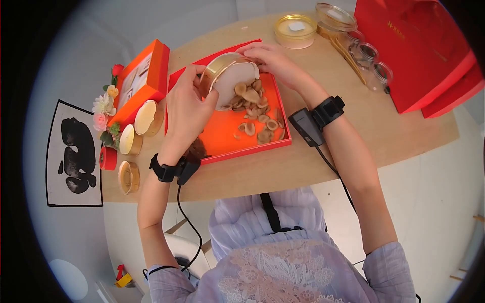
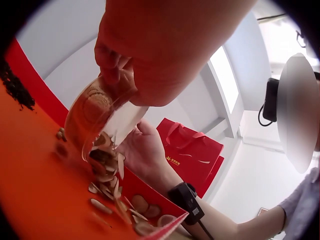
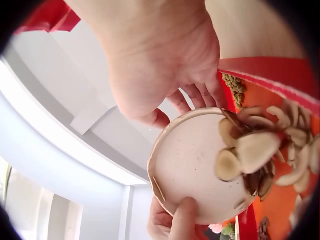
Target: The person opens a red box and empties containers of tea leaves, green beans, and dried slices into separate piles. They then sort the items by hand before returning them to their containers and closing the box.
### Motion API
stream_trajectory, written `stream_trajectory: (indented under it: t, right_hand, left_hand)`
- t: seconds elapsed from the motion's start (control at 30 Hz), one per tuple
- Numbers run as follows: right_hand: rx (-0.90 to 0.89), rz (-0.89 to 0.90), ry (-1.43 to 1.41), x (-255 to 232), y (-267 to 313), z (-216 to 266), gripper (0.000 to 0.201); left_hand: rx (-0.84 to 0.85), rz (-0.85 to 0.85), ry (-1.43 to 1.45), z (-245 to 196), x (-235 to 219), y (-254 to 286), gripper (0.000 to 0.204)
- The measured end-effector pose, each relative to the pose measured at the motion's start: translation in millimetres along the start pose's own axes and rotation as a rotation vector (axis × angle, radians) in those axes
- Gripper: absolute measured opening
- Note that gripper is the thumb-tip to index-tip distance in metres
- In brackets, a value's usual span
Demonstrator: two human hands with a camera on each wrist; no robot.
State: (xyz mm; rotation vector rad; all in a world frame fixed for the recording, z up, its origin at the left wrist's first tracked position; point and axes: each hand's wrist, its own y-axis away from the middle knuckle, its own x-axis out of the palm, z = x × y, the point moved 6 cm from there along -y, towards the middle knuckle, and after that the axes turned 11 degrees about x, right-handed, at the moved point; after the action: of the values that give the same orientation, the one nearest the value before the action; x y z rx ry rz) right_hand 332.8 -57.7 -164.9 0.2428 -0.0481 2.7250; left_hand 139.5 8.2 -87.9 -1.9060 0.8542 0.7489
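A round gold-sided tub (image 1: 214,76) with a pale inside is tipped over the red box (image 1: 242,152), its mouth facing down and forward. My left hand (image 1: 188,108) grips the tub's left side, thumb (image 3: 186,215) inside the rim. At the far right side my right hand (image 1: 275,63) holds the rim, its fingers partly hidden behind the tub in the right wrist view. Brown dried slices (image 3: 257,150) slide over the lip, and several lie on the orange floor (image 1: 221,136) of the box. Dark shreds (image 2: 17,87) lie in another corner, with a greenish clump (image 3: 235,90) along one wall.
To the left stand gold round tubs (image 1: 129,177), an orange case (image 1: 144,81) and flowers (image 1: 104,106). Back right hold a gold-lidded container (image 1: 295,31), small glass jars (image 1: 380,76), wooden tongs (image 1: 348,58) and red paper bags (image 1: 414,50). Cables hang from both wrist cameras.
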Motion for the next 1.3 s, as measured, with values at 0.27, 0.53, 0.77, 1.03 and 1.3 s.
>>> stream_trajectory:
  t: [0.27, 0.53, 0.77, 1.03, 1.3]
  right_hand:
    - [-0.034, -0.03, 0.16, 0, -3, -6, 0.045]
    - [-0.102, -0.071, 0.266, -2, 2, 1, 0.046]
    - [-0.034, -0.064, 0.128, -1, -5, -5, 0.046]
    - [-0.013, -0.059, 0.135, 2, -1, 0, 0.048]
    - [-0.034, -0.066, 0.174, 5, 2, 2, 0.052]
  left_hand:
    - [0.344, -0.098, -0.153, -18, -3, 13, 0.046]
    - [0.743, -0.138, -0.429, -35, -10, 24, 0.055]
    - [0.415, -0.175, -0.17, -21, -25, 10, 0.045]
    - [-0.078, -0.104, 0.415, 49, -21, -5, 0.024]
    - [-0.305, 0.126, 0.617, 63, -5, 4, 0.03]
